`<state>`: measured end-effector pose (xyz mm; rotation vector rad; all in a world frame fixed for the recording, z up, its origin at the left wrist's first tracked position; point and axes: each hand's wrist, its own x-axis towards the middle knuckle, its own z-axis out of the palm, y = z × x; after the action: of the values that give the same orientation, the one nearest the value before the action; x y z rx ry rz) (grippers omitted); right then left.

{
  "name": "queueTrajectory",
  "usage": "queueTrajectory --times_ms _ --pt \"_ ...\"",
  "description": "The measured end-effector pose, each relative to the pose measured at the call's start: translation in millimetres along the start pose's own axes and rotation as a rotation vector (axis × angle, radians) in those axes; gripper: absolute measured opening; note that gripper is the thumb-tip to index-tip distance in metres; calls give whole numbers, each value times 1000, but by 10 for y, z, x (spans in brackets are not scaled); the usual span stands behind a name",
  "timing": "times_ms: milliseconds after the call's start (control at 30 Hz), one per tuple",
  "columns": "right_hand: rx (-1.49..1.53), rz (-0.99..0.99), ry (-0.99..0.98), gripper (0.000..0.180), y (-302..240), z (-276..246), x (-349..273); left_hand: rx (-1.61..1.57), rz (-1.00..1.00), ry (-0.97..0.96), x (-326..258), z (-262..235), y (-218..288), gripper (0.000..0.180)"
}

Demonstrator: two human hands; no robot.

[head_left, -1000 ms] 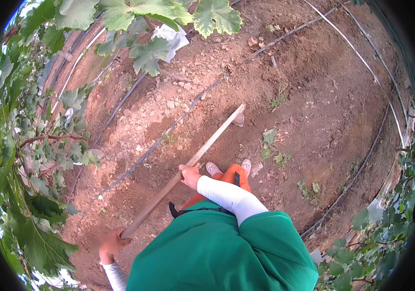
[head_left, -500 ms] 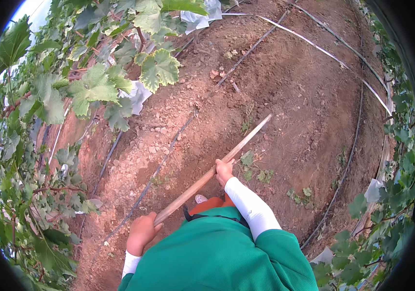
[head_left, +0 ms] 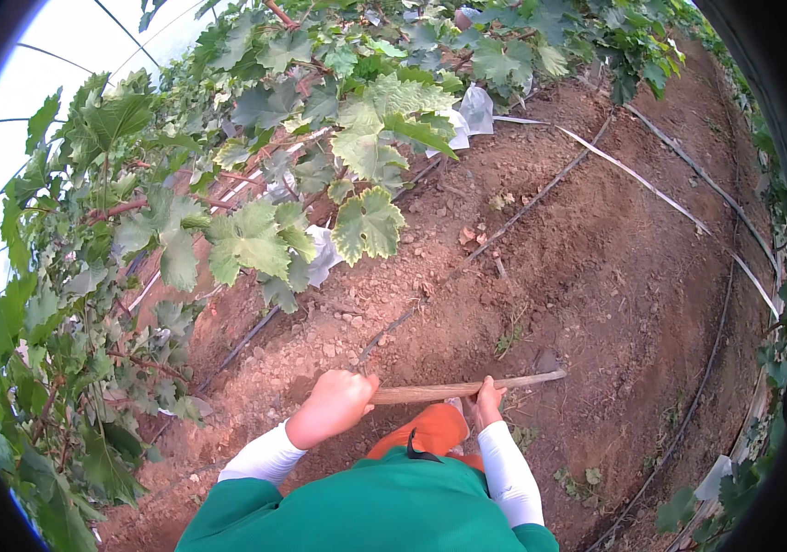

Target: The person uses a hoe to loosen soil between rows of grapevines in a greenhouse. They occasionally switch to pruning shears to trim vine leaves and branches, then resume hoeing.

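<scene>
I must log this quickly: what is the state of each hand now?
Left hand: closed around the wooden handle.
Right hand: grips the same handle, further along it.

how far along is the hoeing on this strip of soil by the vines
Done: the soil ahead looks loose and mostly bare. In hand: the left hand and right hand both grip a wooden handle, held nearly level; its working end is not visible. Left: small green weeds ahead of the handle and a few more at lower right.
</scene>
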<state>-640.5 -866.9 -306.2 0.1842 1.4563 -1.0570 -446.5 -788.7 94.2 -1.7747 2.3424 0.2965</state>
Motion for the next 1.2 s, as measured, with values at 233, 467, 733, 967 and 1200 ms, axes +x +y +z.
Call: queueTrajectory --times_ms 233,467,733,967,1200 --pt "-376 -354 -157 51 -453 -521 421 -20 65 31 806 -508 -217 31" --pt "-683 -682 -230 50 -1608 -576 266 -99 -25 258 1564 -702 -455 37" --pt "-448 -929 -595 48 -2600 706 -1024 -87 -6 430 2240 -967 -389 36" --pt "-227 -1053 -1109 44 -3389 1976 -1824 -105 -146 437 2157 -1001 -88 35" --pt "-206 -1154 -1526 30 -4032 3770 -2663 -111 -438 455 1876 -947 190 35"
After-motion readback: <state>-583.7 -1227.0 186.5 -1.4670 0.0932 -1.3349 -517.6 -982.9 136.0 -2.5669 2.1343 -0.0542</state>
